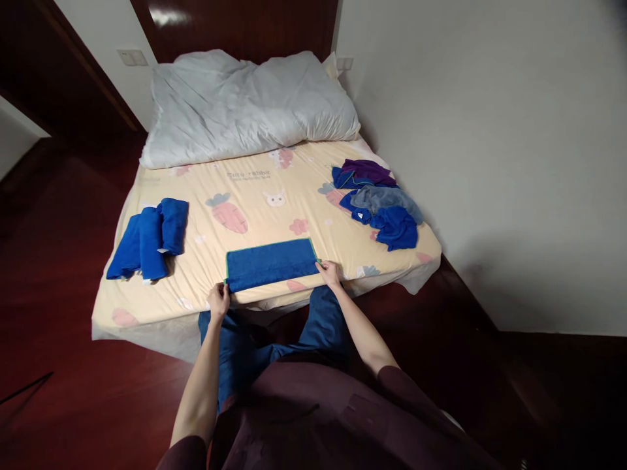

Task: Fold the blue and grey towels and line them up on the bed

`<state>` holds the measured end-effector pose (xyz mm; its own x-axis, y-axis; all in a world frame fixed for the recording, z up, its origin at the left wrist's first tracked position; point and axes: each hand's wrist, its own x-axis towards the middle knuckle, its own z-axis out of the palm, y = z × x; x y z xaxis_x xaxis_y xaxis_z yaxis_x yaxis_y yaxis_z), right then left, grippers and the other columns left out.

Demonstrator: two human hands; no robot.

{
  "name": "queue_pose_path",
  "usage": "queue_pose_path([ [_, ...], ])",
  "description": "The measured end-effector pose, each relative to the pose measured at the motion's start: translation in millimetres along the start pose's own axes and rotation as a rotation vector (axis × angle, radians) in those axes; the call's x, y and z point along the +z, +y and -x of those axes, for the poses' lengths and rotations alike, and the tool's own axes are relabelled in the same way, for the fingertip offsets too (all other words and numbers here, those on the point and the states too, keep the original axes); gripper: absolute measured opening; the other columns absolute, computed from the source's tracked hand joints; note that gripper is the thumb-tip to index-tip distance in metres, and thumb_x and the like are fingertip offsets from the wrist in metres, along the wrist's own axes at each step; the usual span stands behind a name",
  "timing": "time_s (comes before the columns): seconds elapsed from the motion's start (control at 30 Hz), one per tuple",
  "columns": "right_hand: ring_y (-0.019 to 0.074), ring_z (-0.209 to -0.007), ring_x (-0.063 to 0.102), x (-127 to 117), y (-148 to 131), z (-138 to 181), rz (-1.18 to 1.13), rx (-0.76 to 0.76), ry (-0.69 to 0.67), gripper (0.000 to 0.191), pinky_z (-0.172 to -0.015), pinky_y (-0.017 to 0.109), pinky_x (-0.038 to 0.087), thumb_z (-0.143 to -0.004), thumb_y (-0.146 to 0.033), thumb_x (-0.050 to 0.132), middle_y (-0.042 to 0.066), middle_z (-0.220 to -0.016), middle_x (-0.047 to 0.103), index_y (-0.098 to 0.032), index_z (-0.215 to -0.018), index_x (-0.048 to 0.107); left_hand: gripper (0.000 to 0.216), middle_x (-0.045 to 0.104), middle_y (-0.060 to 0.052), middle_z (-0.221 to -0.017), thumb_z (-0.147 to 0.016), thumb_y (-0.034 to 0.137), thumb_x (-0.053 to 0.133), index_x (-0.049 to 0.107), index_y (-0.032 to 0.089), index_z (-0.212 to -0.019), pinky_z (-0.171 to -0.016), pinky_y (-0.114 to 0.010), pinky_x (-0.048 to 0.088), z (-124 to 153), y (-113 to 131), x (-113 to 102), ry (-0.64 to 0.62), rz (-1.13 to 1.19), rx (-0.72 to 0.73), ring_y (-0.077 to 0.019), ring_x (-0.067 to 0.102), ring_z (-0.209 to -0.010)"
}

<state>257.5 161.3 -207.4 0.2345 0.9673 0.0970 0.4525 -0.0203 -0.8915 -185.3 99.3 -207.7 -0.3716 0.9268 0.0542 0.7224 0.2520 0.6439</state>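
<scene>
A blue towel (272,262) with green edging lies flat as a long rectangle near the front edge of the bed (196,183). At its near left corner my left hand (218,301) is closed, fingers pinching the cloth. My right hand (328,271) pinches the towel's right end, near its front corner. Left of it on the sheet lie several rolled blue towels (151,238), bunched together. To the right is a loose heap of crumpled cloths, with a purple cloth (369,171), a grey cloth (386,199) and a blue cloth (398,228).
A thick white quilt (249,108) is piled at the head of the bed, against a dark wooden headboard (245,26). A white wall (490,163) stands along the right side. Dark red floor (98,391) surrounds the bed's front and left.
</scene>
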Motion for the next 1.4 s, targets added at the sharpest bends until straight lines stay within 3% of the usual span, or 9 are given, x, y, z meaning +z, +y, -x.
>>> queue_pose_path([
  [0.1,0.0252,-0.066,0.066,2,0,2,0.087,-0.006,0.035,0.037,-0.062,0.033,0.050,-0.084,-0.056,0.063,0.007,-0.064,0.068,-0.020,-0.078,0.068,0.033,0.070,-0.014,-0.094,-0.093,0.043,0.047,0.064,0.018,-0.104,-0.089,-0.045,0.050,5,9,-2,0.037,-0.055,0.014,-0.0307,0.066,-0.097],
  [0.2,0.0279,-0.092,0.068,-1,-4,12,0.240,-0.163,0.114,0.031,-0.086,0.040,0.053,-0.092,-0.043,0.056,0.013,-0.094,0.074,-0.019,-0.106,0.072,0.036,0.063,-0.020,-0.128,-0.095,0.037,0.046,0.062,0.018,-0.121,-0.105,-0.052,0.042,11,19,-8,0.130,-0.118,0.116,-0.0345,0.055,-0.124],
  [0.27,0.0280,-0.114,0.063,-5,-6,22,0.336,-0.335,0.041,0.032,-0.102,0.044,0.047,-0.096,-0.034,0.052,0.013,-0.118,0.071,-0.022,-0.119,0.070,0.036,0.057,-0.017,-0.141,-0.096,0.033,0.047,0.062,0.020,-0.125,-0.112,-0.051,0.037,13,22,-13,0.036,-0.101,0.281,-0.0327,0.049,-0.135],
  [0.33,0.0280,-0.127,0.057,-10,-7,30,0.404,-0.468,-0.116,0.036,-0.111,0.047,0.041,-0.096,-0.028,0.053,0.010,-0.134,0.066,-0.024,-0.128,0.068,0.037,0.057,-0.014,-0.144,-0.094,0.032,0.050,0.062,0.022,-0.128,-0.116,-0.049,0.034,12,22,-16,-0.138,-0.075,0.440,-0.0308,0.047,-0.139],
  [0.43,0.0287,-0.134,0.052,-13,-6,34,0.450,-0.511,-0.208,0.044,-0.114,0.049,0.037,-0.092,-0.023,0.055,0.008,-0.144,0.061,-0.024,-0.136,0.065,0.047,0.054,-0.013,-0.149,-0.090,0.029,0.053,0.059,0.021,-0.136,-0.118,-0.050,0.034,9,19,-16,-0.247,-0.089,0.503,-0.0305,0.044,-0.143],
  [0.73,0.0317,-0.123,0.057,-6,-14,8,0.493,-0.404,-0.256,0.061,-0.106,0.055,0.041,-0.082,-0.003,0.049,0.006,-0.139,0.065,-0.026,-0.136,0.066,0.060,0.058,-0.012,-0.146,-0.083,0.010,0.043,0.058,0.020,-0.140,-0.115,-0.048,0.036,1,26,-13,-0.214,-0.160,0.442,-0.0285,0.048,-0.141],
  [1.03,0.0278,-0.120,0.057,-30,3,34,0.429,-0.460,-0.311,0.060,-0.105,0.050,0.043,-0.085,-0.003,0.044,0.003,-0.138,0.066,-0.028,-0.135,0.067,0.057,0.058,-0.010,-0.147,-0.086,0.012,0.041,0.059,0.023,-0.139,-0.115,-0.049,0.038,27,5,-28,-0.241,-0.064,0.504,-0.0276,0.050,-0.140],
  [1.23,0.0245,-0.119,0.060,-23,8,24,0.196,-0.327,-0.221,0.063,-0.104,0.044,0.048,-0.073,-0.002,0.045,0.005,-0.122,0.072,-0.025,-0.125,0.072,0.060,0.067,-0.010,-0.133,-0.074,0.012,0.046,0.066,0.020,-0.130,-0.114,-0.045,0.044,21,1,-22,-0.160,0.117,0.292,-0.0261,0.059,-0.128],
  [1.4,0.0258,-0.109,0.062,-19,14,16,0.077,-0.278,-0.191,0.043,-0.101,0.043,0.047,-0.075,-0.011,0.051,0.008,-0.112,0.073,-0.023,-0.108,0.076,0.045,0.070,-0.010,-0.121,-0.080,0.024,0.051,0.069,0.022,-0.121,-0.101,-0.043,0.052,16,3,-22,-0.147,0.153,0.201,-0.0269,0.064,-0.112],
])
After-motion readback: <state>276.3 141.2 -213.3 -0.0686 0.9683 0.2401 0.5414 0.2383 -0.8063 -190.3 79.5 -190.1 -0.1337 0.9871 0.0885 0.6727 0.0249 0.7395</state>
